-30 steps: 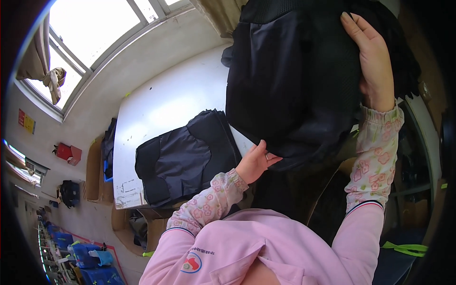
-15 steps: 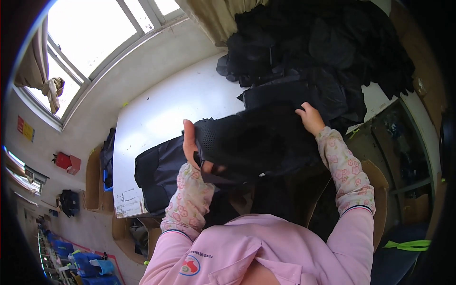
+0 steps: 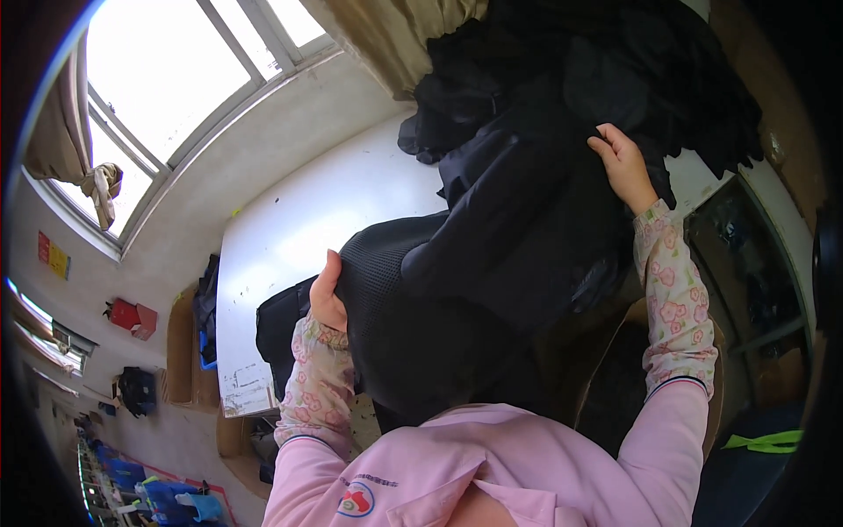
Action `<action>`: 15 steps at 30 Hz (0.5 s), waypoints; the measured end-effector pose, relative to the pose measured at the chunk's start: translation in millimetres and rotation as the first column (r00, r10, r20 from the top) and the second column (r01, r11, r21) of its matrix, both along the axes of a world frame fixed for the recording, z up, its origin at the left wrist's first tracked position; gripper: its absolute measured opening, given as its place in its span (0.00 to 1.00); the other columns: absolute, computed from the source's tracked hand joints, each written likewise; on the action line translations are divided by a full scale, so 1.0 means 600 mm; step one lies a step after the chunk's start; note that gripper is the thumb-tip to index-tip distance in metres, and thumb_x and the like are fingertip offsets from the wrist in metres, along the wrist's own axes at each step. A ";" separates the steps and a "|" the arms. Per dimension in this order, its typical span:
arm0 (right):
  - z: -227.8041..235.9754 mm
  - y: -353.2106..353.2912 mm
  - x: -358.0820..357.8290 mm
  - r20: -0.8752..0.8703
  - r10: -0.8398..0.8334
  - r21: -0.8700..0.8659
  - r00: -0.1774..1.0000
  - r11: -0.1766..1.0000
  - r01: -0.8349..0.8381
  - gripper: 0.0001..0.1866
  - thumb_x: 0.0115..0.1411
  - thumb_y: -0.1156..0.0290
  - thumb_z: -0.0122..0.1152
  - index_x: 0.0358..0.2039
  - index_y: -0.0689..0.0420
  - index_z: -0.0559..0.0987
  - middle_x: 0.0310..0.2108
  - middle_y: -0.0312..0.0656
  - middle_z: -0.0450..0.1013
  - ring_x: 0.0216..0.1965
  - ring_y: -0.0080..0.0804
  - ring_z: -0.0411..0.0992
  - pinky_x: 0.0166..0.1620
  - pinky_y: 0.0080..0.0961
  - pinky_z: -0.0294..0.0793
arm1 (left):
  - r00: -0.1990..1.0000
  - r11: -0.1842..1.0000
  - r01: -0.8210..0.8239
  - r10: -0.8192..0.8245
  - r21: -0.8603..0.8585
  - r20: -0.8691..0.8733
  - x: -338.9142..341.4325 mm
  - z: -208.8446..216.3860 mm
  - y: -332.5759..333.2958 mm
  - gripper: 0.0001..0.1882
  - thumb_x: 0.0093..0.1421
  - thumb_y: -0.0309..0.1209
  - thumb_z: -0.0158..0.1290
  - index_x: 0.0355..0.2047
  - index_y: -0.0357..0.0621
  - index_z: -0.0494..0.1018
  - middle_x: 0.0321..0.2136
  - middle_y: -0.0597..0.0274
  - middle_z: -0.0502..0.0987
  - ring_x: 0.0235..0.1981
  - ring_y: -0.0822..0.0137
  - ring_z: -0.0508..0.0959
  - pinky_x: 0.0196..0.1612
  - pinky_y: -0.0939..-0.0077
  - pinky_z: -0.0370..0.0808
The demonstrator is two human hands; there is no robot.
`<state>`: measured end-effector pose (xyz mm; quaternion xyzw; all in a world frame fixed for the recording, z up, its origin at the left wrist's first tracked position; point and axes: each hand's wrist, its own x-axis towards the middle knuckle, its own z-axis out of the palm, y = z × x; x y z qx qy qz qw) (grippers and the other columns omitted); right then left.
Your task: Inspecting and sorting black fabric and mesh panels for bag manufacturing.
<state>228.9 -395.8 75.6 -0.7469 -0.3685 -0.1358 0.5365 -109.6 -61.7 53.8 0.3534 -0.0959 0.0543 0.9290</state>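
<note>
A large black fabric piece (image 3: 492,281) with a mesh panel along its left end is stretched between my hands, over the near edge of a white table (image 3: 307,211). My left hand (image 3: 328,297) grips its left edge, thumb up and the other fingers hidden behind the cloth. Farther off, at the upper right, my right hand (image 3: 623,167) pinches the cloth between thumb and fingers. The near part of the piece hangs down toward my body. Under its left end, another dark cloth piece (image 3: 277,334) lies on the table.
A big heap of black cloth (image 3: 676,79) covers the table's far right. Cardboard boxes (image 3: 182,360) stand beyond the left edge. At the right is a dark glass pane (image 3: 746,255), with a bright green strip (image 3: 764,441) below. A tan curtain (image 3: 378,44) hangs behind the table.
My right hand has moved up and right, drawing the fabric piece wider open. My left hand has shifted slightly left and down, and more of the mesh panel shows.
</note>
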 end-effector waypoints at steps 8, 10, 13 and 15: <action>0.141 0.042 -0.130 0.126 0.380 -0.068 0.916 0.925 -0.374 0.08 0.60 0.72 0.60 0.37 0.63 0.76 0.28 0.35 0.74 0.31 0.21 0.70 0.37 0.19 0.69 | 0.653 -0.490 -0.527 0.288 0.694 0.700 0.082 0.141 0.012 0.34 0.57 0.40 0.60 0.59 0.41 0.61 0.60 0.46 0.64 0.60 0.50 0.67 0.59 0.66 0.65; 0.175 0.082 -0.174 0.204 0.505 -0.244 0.839 0.856 -0.456 0.10 0.60 0.71 0.60 0.39 0.63 0.77 0.30 0.42 0.76 0.31 0.29 0.74 0.37 0.22 0.71 | 0.649 -0.502 -0.670 -0.039 0.546 0.760 0.119 0.222 -0.073 0.39 0.55 0.44 0.62 0.62 0.44 0.60 0.66 0.47 0.54 0.64 0.46 0.60 0.66 0.54 0.53; 0.194 0.114 -0.204 0.276 0.586 -0.299 0.762 0.806 -0.511 0.12 0.60 0.71 0.59 0.41 0.63 0.77 0.31 0.48 0.76 0.30 0.39 0.76 0.36 0.26 0.73 | 0.624 -0.450 -0.768 -0.367 0.456 0.689 0.174 0.279 -0.123 0.30 0.55 0.45 0.60 0.54 0.44 0.66 0.50 0.49 0.73 0.54 0.49 0.72 0.61 0.54 0.63; 0.185 0.104 -0.197 0.375 0.521 -0.291 0.767 0.851 -0.436 0.12 0.59 0.71 0.61 0.41 0.63 0.77 0.32 0.48 0.76 0.31 0.42 0.76 0.35 0.27 0.73 | 0.765 -0.463 -0.633 -0.254 0.620 0.592 0.190 0.290 -0.118 0.25 0.56 0.44 0.60 0.48 0.43 0.69 0.42 0.52 0.76 0.46 0.51 0.75 0.53 0.59 0.67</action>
